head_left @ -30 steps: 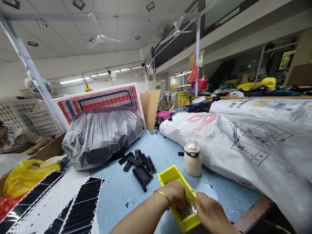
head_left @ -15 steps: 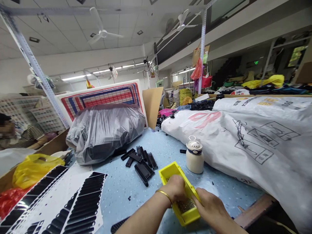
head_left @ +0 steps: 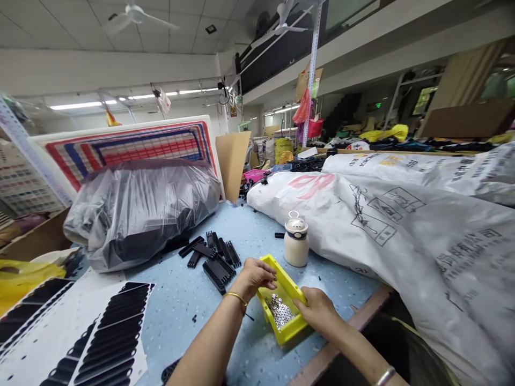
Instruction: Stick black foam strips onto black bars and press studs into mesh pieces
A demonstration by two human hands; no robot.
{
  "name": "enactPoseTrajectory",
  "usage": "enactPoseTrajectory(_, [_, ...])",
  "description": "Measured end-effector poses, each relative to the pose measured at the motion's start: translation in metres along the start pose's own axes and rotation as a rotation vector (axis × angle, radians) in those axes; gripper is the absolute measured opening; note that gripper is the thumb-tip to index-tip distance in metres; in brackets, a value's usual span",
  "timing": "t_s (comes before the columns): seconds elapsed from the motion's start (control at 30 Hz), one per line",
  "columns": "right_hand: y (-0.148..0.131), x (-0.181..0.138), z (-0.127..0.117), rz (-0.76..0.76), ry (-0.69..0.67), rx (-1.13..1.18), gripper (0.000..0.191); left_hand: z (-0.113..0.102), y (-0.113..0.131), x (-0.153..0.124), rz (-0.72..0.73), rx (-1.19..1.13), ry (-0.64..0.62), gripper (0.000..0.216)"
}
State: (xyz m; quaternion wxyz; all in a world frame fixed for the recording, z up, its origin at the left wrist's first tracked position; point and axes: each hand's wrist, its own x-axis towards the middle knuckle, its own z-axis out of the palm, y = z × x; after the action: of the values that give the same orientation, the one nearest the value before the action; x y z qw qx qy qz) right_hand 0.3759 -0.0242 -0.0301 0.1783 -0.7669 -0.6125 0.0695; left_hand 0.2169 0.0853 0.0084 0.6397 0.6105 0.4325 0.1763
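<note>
A small yellow plastic bin (head_left: 292,335) is in front of me, slanted across the table, with many tiny shiny silver metal pieces (head_left: 280,312) gathered at its near end. My right hand (head_left: 318,312) grips the bin's right rim, thumb over the edge. Above the bin's far left side is my left hand (head_left: 255,277), its fingers bent and drawn together; whether a small piece is between the fingertips cannot be made out. Just behind the bin stands a cream bottle (head_left: 296,249) with a ring on its lid. Black ridged plastic parts (head_left: 217,272) lie piled left of my left hand.
A grey plastic bag of dark parts (head_left: 148,209) fills the back left. Large white printed sacks (head_left: 362,214) lie along the right. White sheets with black strips (head_left: 116,327) cover the front left. The wooden table edge (head_left: 341,338) runs along the near right.
My left hand has risen out of the bin to above its far left side. My right hand still grips the rim; more silver pieces show. The view has turned right.
</note>
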Motion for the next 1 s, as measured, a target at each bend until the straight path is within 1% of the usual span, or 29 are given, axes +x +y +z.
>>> enactPoseTrajectory(0.27, [-0.002, -0.003, -0.006, 0.013, -0.012, 0.026, 0.019, -0.004, 0.009, -0.008, 0.053, -0.322, 0.012, 0.014])
enactPoseTrajectory(0.43, [0.002, -0.005, -0.014, -0.002, 0.0, 0.078, 0.025, -0.016, 0.012, -0.026, 0.091, -0.432, 0.045, 0.016])
enactPoseTrajectory(0.57, [0.004, -0.001, -0.019, 0.026, 0.069, 0.104, 0.04, -0.024, 0.012, -0.036, 0.091, -0.407, 0.04, 0.016])
enactPoseTrajectory(0.7, [0.001, 0.005, -0.018, 0.011, 0.128, 0.11, 0.035, -0.018, 0.015, -0.03, 0.054, -0.323, 0.008, 0.015])
enactPoseTrajectory(0.77, [0.0, 0.005, -0.02, 0.001, 0.165, 0.106, 0.033, -0.014, 0.017, -0.027, 0.051, -0.293, 0.01, 0.014])
enactPoseTrajectory(0.83, [0.002, 0.001, -0.026, -0.01, 0.199, 0.102, 0.032, -0.014, 0.02, -0.029, 0.063, -0.277, 0.028, 0.014])
enactPoseTrajectory(0.93, [0.004, -0.011, -0.038, -0.049, 0.246, 0.114, 0.033, -0.025, 0.018, -0.046, 0.089, -0.247, 0.075, 0.013])
enactPoseTrajectory(0.97, [0.002, -0.016, -0.041, -0.082, 0.269, 0.129, 0.032, -0.032, 0.015, -0.056, 0.094, -0.226, 0.093, 0.014])
enactPoseTrajectory(1.0, [-0.001, -0.021, -0.044, -0.148, 0.323, 0.158, 0.032, -0.04, 0.011, -0.067, 0.095, -0.197, 0.114, 0.014])
